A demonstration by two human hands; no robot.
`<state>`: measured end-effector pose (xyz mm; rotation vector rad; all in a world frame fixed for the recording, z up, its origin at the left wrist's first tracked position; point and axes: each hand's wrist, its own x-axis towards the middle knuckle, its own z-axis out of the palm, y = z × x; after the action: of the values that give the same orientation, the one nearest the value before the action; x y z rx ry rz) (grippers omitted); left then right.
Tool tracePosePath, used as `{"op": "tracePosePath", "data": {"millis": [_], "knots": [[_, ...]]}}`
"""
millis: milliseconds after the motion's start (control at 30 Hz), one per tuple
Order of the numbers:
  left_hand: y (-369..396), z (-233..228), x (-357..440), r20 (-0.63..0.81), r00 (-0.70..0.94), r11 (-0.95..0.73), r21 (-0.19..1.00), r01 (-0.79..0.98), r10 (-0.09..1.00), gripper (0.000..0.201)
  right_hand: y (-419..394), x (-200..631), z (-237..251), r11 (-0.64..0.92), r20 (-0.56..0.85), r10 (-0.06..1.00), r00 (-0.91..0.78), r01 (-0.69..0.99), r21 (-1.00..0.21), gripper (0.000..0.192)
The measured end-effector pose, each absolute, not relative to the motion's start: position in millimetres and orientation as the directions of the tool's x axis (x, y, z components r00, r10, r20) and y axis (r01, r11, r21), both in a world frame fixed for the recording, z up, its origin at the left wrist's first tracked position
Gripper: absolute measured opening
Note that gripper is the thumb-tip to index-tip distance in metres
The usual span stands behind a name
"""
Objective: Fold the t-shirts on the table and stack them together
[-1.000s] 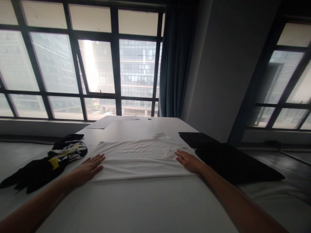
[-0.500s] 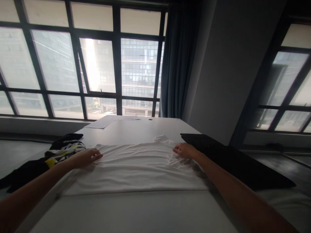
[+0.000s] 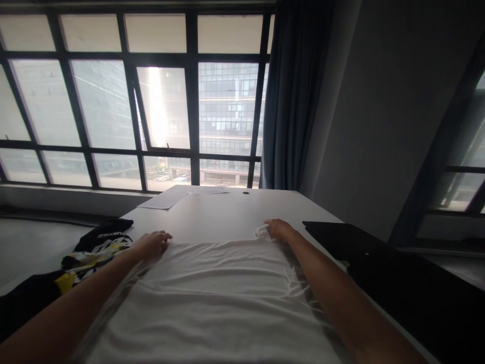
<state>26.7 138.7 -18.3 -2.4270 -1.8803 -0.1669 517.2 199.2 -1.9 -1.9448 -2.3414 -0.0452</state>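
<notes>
Head-worn camera looks forward, low and close over the table.

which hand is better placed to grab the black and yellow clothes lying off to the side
Left. The left hand rests on the near corner of the white shirt, right beside the black and yellow clothes. The right hand grips the shirt's opposite corner and would probably have to cross the whole shirt.

The white garment runs off the lower edge, hem unseen.
</notes>
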Motion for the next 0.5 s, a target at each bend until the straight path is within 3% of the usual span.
{"op": "tracePosePath", "data": {"millis": [167, 267, 367, 433, 500], "knots": [[136, -8, 32, 0.196, 0.272, -0.278, 0.006, 0.960, 0.942, 0.028, 182, 518, 6, 0.160, 0.103, 0.981, -0.165, 0.986, 0.054, 0.034], [126, 4, 31, 0.301, 0.259, -0.271, 0.000, 0.963, 0.918, 0.027, 150, 529, 29, 0.100, 0.284, 0.951, -0.125, 0.990, 0.102, 0.028], [109, 13, 23, 0.454, 0.256, -0.295, 0.015, 0.955, 0.853, 0.032, 102, 548, 47, 0.063, 0.500, 0.854, -0.141, 0.984, 0.169, 0.021], [94, 16, 16, 0.505, 0.277, -0.338, 0.032, 0.941, 0.818, 0.032, 65, 563, 49, 0.146, 0.449, 0.864, -0.226, 0.968, 0.206, 0.011], [79, 15, 11, 0.489, 0.305, -0.375, 0.050, 0.926, 0.817, 0.031, 31, 574, 44, 0.264, 0.252, 0.922, -0.293, 0.954, 0.140, 0.008]]}}
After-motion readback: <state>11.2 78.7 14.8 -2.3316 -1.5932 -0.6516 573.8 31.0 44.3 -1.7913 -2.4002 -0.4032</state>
